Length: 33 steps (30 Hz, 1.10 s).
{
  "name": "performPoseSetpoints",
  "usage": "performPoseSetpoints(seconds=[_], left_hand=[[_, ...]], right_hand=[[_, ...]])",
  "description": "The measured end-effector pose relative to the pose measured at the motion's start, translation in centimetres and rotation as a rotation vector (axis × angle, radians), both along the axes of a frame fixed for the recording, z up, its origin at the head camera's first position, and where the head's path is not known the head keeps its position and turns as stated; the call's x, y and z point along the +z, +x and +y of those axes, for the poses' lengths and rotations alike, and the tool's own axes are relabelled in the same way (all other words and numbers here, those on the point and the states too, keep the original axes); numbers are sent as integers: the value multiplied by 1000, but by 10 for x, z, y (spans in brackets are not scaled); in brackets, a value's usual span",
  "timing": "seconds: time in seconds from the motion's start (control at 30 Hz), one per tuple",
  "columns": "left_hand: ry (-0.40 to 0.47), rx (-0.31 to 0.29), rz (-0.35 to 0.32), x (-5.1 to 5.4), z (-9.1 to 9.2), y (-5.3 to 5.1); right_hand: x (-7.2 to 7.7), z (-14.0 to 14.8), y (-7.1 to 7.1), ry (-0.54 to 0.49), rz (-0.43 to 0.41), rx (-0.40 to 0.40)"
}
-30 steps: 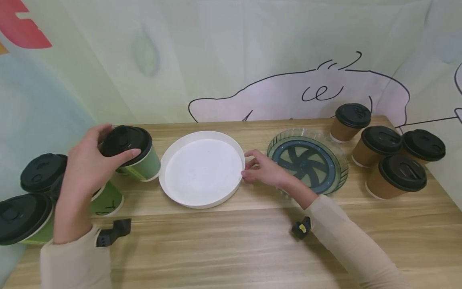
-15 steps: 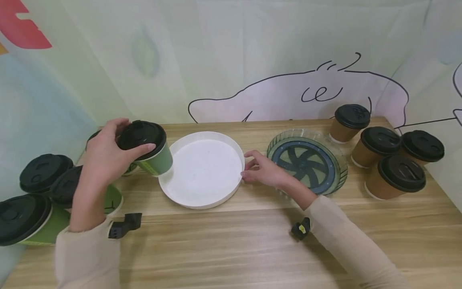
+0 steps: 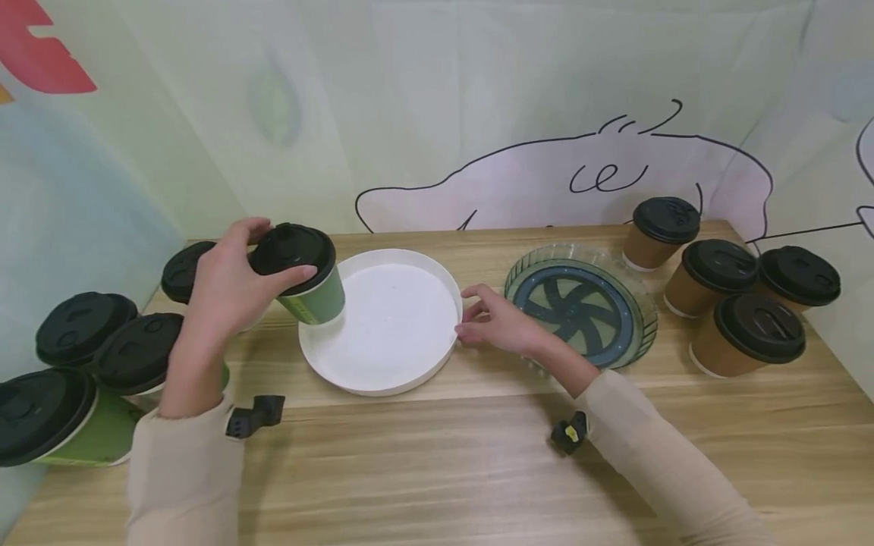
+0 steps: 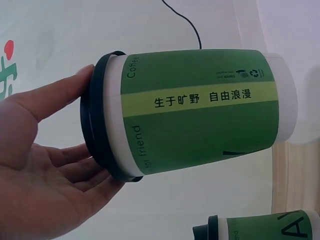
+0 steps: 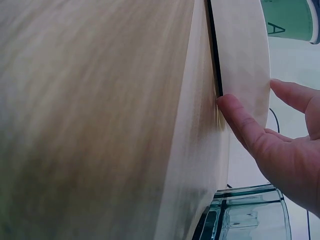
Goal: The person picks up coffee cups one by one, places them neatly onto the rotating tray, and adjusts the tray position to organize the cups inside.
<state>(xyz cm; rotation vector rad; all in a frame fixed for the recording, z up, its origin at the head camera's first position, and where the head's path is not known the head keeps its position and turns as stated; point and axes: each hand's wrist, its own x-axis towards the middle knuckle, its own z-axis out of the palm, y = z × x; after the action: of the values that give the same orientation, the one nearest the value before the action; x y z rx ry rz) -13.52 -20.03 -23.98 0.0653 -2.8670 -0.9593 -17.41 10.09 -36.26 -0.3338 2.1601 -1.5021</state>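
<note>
By the black lid, my left hand (image 3: pixel 232 296) holds a green paper coffee cup (image 3: pixel 317 299). The cup is off the table, slightly tilted, over the left rim of a white round tray (image 3: pixel 392 334). In the left wrist view, thumb and fingers spread around the lid, and the cup (image 4: pixel 200 120) shows its printed band. On the tray's right side, my right hand (image 3: pixel 497 322) pinches the edge. The right wrist view shows one fingertip at the bottom of the tray wall (image 5: pixel 242 55) and another at its top.
Several green lidded cups (image 3: pixel 82 432) stand at the left, partly behind the left forearm. A clear ribbed dish (image 3: pixel 645 334) with a dark blue pattern sits right of the tray. Several brown lidded cups (image 3: pixel 727 341) stand at the right. A printed cloth (image 3: pixel 410 114) hangs behind the table.
My left hand has lifted the green coffee cup and carried it right, over the white tray's left rim. Another green cup's lid has come into view behind it. The right hand has stayed put.
</note>
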Motion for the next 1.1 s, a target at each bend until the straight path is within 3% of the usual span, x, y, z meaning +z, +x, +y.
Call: performPoseSetpoints(seconds=[0.6, 1.1], left_hand=[[-7, -48, -12, -13, 10, -15], [-13, -62, 1, -26, 7, -22]], right_hand=[[-3, 0, -1, 9, 8, -6], [-1, 0, -1, 8, 18, 0]])
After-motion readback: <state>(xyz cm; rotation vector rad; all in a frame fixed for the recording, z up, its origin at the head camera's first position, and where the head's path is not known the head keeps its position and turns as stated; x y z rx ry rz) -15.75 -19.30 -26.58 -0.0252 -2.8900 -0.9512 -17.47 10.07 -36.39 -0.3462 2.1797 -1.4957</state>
